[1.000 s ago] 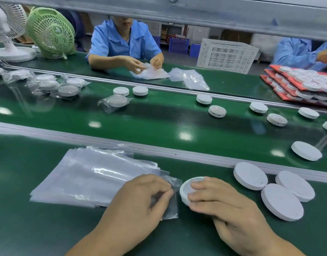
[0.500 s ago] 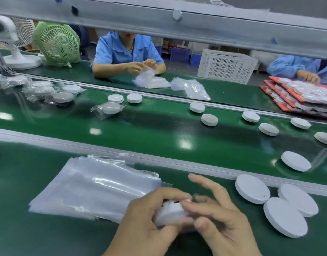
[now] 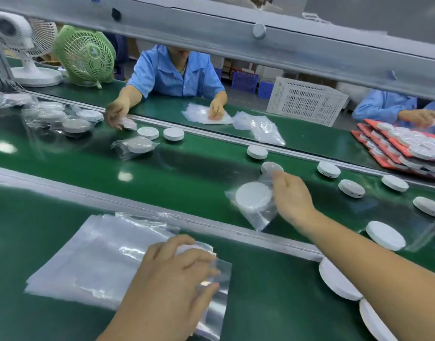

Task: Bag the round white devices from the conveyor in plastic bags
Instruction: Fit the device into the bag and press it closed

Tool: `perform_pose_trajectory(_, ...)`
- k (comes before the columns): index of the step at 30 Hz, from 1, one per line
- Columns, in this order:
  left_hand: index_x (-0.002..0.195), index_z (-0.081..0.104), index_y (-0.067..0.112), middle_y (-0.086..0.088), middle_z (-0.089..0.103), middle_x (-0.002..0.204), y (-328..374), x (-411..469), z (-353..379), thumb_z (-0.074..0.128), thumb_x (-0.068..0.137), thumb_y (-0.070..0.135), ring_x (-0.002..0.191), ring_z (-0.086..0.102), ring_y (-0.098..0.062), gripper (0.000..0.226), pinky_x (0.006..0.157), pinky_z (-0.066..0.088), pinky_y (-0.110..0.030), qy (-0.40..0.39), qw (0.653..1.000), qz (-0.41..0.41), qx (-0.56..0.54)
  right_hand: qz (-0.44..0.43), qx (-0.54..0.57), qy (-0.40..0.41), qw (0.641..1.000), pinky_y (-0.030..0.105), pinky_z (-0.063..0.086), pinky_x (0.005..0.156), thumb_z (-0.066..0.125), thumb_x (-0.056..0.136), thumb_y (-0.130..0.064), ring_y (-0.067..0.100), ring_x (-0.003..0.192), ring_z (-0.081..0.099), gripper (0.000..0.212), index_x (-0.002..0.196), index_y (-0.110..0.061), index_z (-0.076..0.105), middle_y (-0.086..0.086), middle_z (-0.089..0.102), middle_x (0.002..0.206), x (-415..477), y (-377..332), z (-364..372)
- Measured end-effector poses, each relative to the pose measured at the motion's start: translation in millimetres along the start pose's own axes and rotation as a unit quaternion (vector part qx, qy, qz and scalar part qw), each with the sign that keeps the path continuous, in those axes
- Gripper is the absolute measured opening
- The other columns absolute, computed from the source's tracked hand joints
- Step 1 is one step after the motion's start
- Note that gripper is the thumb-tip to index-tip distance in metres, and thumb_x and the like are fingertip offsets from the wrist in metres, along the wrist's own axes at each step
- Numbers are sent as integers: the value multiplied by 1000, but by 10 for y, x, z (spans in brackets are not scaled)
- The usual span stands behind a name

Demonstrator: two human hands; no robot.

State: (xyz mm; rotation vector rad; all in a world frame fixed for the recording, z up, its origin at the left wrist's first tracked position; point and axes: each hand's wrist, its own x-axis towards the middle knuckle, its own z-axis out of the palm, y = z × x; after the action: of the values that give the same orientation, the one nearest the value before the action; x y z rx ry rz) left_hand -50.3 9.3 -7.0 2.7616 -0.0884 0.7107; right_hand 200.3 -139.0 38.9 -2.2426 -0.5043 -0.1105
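Observation:
My right hand (image 3: 290, 200) reaches out over the green conveyor belt (image 3: 186, 173) and grips a clear plastic bag with a round white device (image 3: 253, 198) inside it, just above the belt. On the stack of empty plastic bags (image 3: 88, 257) on the near bench lies my left hand (image 3: 172, 276), thumb and fingers pinching the top bag at its right edge. Two loose devices (image 3: 337, 281) lie on the bench partly under my right forearm, and another device (image 3: 385, 235) sits on the belt's near edge.
Several bare devices (image 3: 351, 188) ride the belt at right; bagged devices (image 3: 140, 145) lie at left. A worker in blue (image 3: 177, 72) across the belt sets one down. Fans, a white crate (image 3: 307, 104) and red trays (image 3: 403, 146) stand behind. A grey rail (image 3: 236, 38) crosses overhead.
Both hands held the device in its bag at the bench. Now my right hand has carried the bagged device out over the belt, and my left hand has returned to the bag stack.

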Motion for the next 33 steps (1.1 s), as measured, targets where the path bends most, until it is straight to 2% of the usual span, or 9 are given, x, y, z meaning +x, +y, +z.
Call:
perform_pose_trajectory(6,70,70,62,45,64,84,28,49,97,44,76,67,81,65,7,27,75,48,-16,-122,990,22,-63,247,30,53,967,31,41,66,46,106,-14,38,109,63,30,129,3,56,25,62,130,900,672,-40)
perform_pose_trajectory(10,66,67,65,47,62,87,-3,74,60,35,77,64,80,66,8,34,76,39,-15,-101,992,52,-61,160,-124,-57,978,32,48,74,45,108,-29,24,86,58,28,124,-16,64,14,66,128,894,742,3)
perform_pose_trajectory(14,58,65,62,48,61,84,-5,104,27,33,67,58,79,66,12,34,68,48,-7,-97,992,62,-44,42,-205,-114,971,35,44,101,41,102,-58,27,127,57,49,144,-36,54,1,64,139,490,573,-202)
perform_pose_trajectory(18,57,68,53,43,63,82,1,24,126,41,65,52,85,61,10,28,74,40,-12,-103,991,57,-61,-67,-414,-248,874,48,11,126,5,82,-95,17,159,3,78,147,-62,34,-28,13,156,-387,682,-608)
perform_pose_trajectory(20,57,71,46,40,65,79,45,3,144,50,65,46,79,64,7,22,73,46,-13,-88,990,39,-100,-69,-461,-274,841,43,11,126,-1,74,-99,12,158,4,85,148,-66,26,-33,10,154,-865,773,-846)
perform_pose_trajectory(23,64,74,42,37,65,82,113,-21,139,63,68,43,84,61,7,12,75,49,-21,-47,990,-9,-133,-143,-453,-179,862,36,53,88,26,89,-83,14,115,66,67,134,-49,61,-22,64,127,-1309,807,-1052)
perform_pose_trajectory(26,72,75,44,40,64,89,158,-46,94,63,77,47,92,56,11,13,81,45,-18,-20,988,-51,-142,-178,-410,-99,889,18,36,53,43,88,-63,10,65,64,47,103,-30,73,-15,59,90,-1479,731,-1098)
perform_pose_trajectory(30,77,73,48,46,61,96,260,-56,17,64,80,51,101,55,13,10,87,42,-16,-6,985,-81,-153,-182,-221,-111,952,30,46,75,26,97,-64,6,79,58,37,108,-41,53,-16,53,98,-1654,543,-1132)
perform_pose_trajectory(33,79,73,49,49,60,96,317,-51,-35,61,80,53,100,58,14,12,83,53,-22,2,981,-95,-167,-200,-139,-100,965,18,42,77,32,96,-50,2,83,55,25,117,-45,46,-20,50,104,-1717,309,-956)
